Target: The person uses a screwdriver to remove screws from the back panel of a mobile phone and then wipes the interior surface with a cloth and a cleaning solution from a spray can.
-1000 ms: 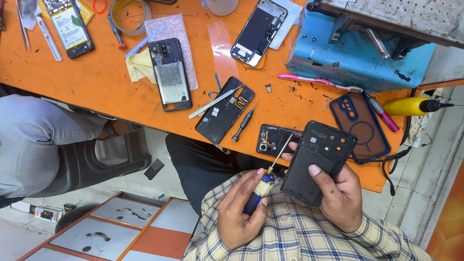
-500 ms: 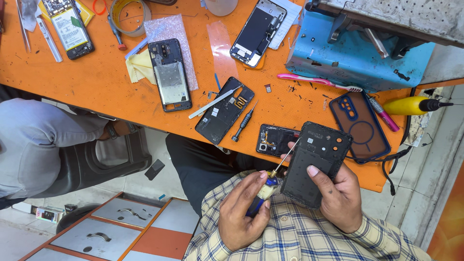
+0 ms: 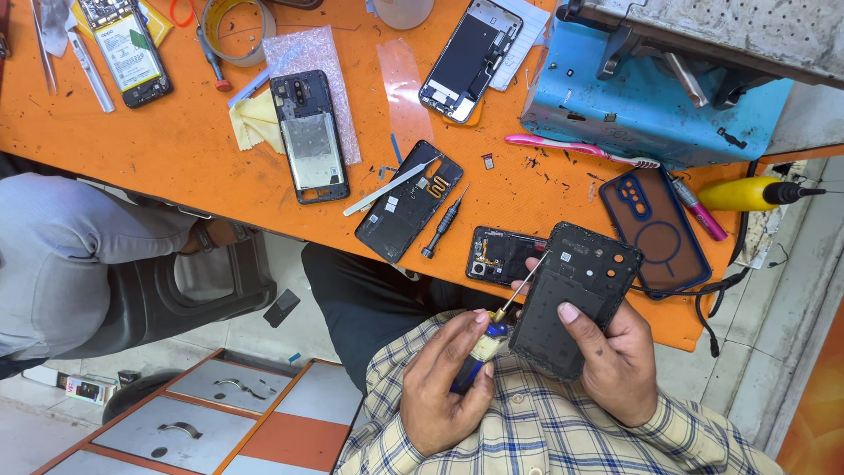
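Just off the near edge of the orange table (image 3: 176, 158), over the person's lap, the right hand (image 3: 615, 361) is closed around a black phone frame (image 3: 571, 295), thumb lying across its inner face and fingers wrapped behind it; the frame is held tilted, its long axis running from the chest up and away toward the table edge. The left hand (image 3: 444, 383) is curled shut on a small screwdriver (image 3: 497, 325) with a blue and yellow grip, the thin shaft slanting up and to the right so that its tip meets the frame's upper left edge, close to the table. The frame thus lies to the right of the driver hand, and the shaft crosses the frame's long axis at a shallow angle. On the table just beyond the frame rest a small black module (image 3: 505, 255) and a dark blue phone case (image 3: 655, 233); farther left along the table lie a second screwdriver (image 3: 444, 224), an opened black phone body (image 3: 409, 202) with pale tweezers (image 3: 391, 185) laid across it, and another dismantled phone (image 3: 309, 136). A pink toothbrush (image 3: 580, 149) lies before a blue metal stand (image 3: 651, 105) at the table's far side. Another person's grey sleeve (image 3: 79, 246) rests against the table's near edge, well to the left
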